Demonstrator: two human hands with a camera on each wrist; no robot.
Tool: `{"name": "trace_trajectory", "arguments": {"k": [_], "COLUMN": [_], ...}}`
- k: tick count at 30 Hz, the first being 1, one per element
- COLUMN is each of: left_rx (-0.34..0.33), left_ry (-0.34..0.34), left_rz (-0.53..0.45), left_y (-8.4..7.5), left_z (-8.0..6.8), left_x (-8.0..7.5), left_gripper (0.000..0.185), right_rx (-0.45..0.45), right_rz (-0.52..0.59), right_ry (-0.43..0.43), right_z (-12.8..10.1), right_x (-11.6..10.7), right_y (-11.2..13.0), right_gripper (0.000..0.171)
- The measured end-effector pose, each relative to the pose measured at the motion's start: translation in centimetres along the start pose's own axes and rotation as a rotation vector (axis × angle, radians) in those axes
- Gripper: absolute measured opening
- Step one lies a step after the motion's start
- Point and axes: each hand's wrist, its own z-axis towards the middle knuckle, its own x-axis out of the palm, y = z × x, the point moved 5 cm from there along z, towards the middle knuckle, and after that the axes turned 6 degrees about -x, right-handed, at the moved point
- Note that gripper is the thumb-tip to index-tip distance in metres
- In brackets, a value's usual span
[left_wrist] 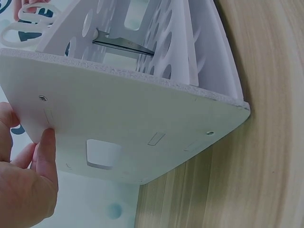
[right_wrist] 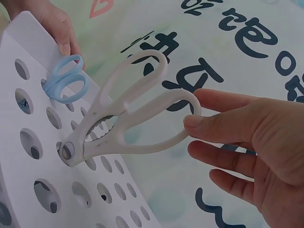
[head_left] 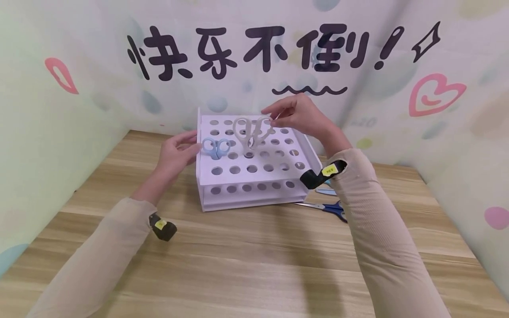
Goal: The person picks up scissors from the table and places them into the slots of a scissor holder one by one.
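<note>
A white rack [head_left: 207,176] with many round holes stands on the wooden table. Small light-blue scissors [head_left: 216,148] stand blades-down in a hole near its left edge. Larger white scissors [head_left: 251,130] lean in a hole near the middle. My right hand [head_left: 274,118] pinches one handle loop of the white scissors [right_wrist: 133,114] between thumb and forefinger [right_wrist: 223,102]. My left hand [head_left: 191,143] holds the rack's left side wall [left_wrist: 133,118], thumb [left_wrist: 45,156] pressed flat on it. Metal blades [left_wrist: 123,46] show between the rack's shelves.
Dark-blue-handled scissors [head_left: 332,208] lie on the table [head_left: 254,256] just right of the rack, half hidden by my right forearm. A pale blue item [head_left: 326,191] lies behind them. Printed backdrop walls close in the table on three sides.
</note>
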Motion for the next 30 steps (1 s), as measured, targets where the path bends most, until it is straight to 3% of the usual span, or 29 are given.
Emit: {"name": "trace_trajectory", "arguments": {"k": [14, 30], "left_rx": [-0.008, 0.000], "left_ry": [-0.008, -0.001], "left_rz": [0.014, -0.001], "left_y": [0.0, 0.0], "left_z": [0.0, -0.2], "left_x": [0.0, 0.0], "left_gripper": [0.049, 0.049], "right_rx": [0.004, 0.142], "right_rz": [-0.024, -0.088], "right_ry": [-0.024, -0.036], "right_z": [-1.4, -7.1], "right_x": [-1.3, -4.2], "right_y": [-0.5, -3.7], "right_gripper": [0.027, 0.026]}}
